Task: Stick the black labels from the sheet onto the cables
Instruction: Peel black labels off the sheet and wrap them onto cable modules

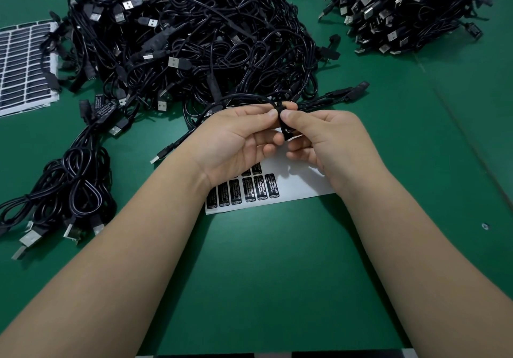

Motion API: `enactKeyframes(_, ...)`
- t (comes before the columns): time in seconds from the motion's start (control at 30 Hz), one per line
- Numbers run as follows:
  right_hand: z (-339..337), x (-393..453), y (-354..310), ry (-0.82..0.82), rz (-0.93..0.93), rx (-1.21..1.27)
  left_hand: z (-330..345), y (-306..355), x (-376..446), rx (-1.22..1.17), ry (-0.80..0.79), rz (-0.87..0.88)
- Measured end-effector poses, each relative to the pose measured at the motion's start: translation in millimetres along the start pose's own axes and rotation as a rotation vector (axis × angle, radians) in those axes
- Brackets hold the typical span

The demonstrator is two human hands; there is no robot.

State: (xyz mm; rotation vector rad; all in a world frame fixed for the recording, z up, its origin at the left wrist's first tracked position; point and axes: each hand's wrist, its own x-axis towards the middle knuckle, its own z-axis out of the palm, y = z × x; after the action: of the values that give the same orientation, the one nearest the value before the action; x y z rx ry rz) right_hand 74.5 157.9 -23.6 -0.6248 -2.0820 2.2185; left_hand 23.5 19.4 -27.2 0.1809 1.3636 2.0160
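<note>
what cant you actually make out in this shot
Head view only:
- Whether a label is on the cable piece: the left hand and right hand fingertips cover it.
- Label sheet: its upper part lies under both hands.
- Small print on the labels: too small.
- Stack of sheets: cut by the left edge.

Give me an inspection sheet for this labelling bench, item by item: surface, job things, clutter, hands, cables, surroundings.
Surface: green mat, bare near the person.
Job's things: label sheet under the hands, black labels on its left part; fuller label sheets far left.
Clutter: nothing seen.
Hands: left hand and right hand pinch a black cable part together.
Cables: large tangled pile centre; second pile top right; small bundle left.
Surroundings: nothing seen beyond the mat.
</note>
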Motion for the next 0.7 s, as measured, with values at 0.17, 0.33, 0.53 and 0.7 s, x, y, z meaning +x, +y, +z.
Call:
enactKeyframes(0.17, 0, 0, 0, 0.001, -0.009, 0.014, 1, 1, -1, 0.039, -0.015, 0.014)
enactKeyframes(0.33, 0, -1, -1, -0.006, -0.01, 0.014, 7, -1, -3, 0.082, 0.063, 0.07)
enactKeyframes(0.53, 0, 1, 3, 0.043, -0.019, -0.072, 13, -4, -5, 0.142, 0.18, 0.119)
enactKeyframes(0.7, 0, 0, 1, 0.034, -0.013, -0.07, 16, -5, -7, 0.124, 0.204, 0.131)
